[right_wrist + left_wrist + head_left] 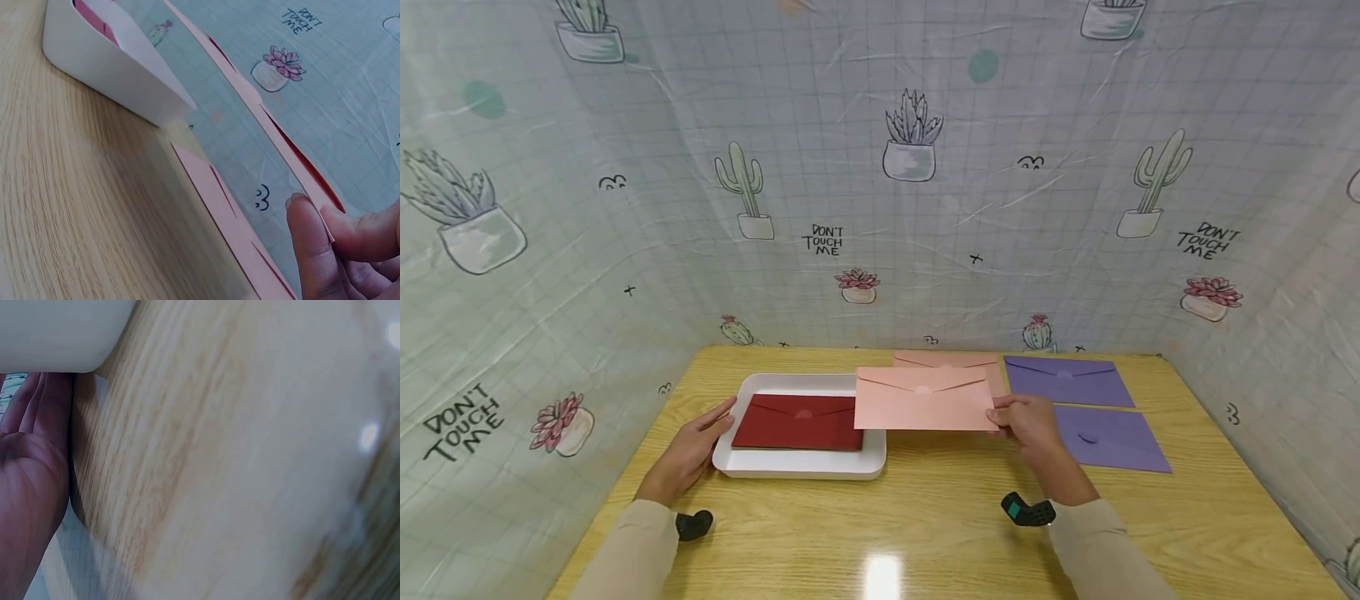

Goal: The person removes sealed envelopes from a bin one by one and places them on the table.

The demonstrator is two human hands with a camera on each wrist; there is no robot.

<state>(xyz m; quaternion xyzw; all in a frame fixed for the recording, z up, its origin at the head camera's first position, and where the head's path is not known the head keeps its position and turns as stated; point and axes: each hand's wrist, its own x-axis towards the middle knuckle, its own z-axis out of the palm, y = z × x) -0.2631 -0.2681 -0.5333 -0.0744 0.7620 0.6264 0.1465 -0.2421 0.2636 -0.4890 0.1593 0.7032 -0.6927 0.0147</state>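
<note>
My right hand [1026, 421] pinches the right end of a pink envelope [917, 404] between thumb and fingers. The envelope is raised off the table, and in the head view its left end overlaps the right side of a white tray [808, 464]. Inside the tray lies a red envelope [797, 423], its flap facing up. At the tray's left side, my left hand [688, 450] rests with fingers extended along the outer wall. The left wrist view shows that palm [31, 469] beside the tray's corner [56, 337]. Edge-on in the right wrist view, the pink envelope [275, 134] shows its slightly gaping flap.
Behind the held envelope, another pink envelope [992, 367] lies on the wooden table [940, 517]. Two purple envelopes, a farther one [1067, 382] and a nearer one [1120, 442], lie at the right. A cactus-print sheet [820, 167] hangs behind and along both sides.
</note>
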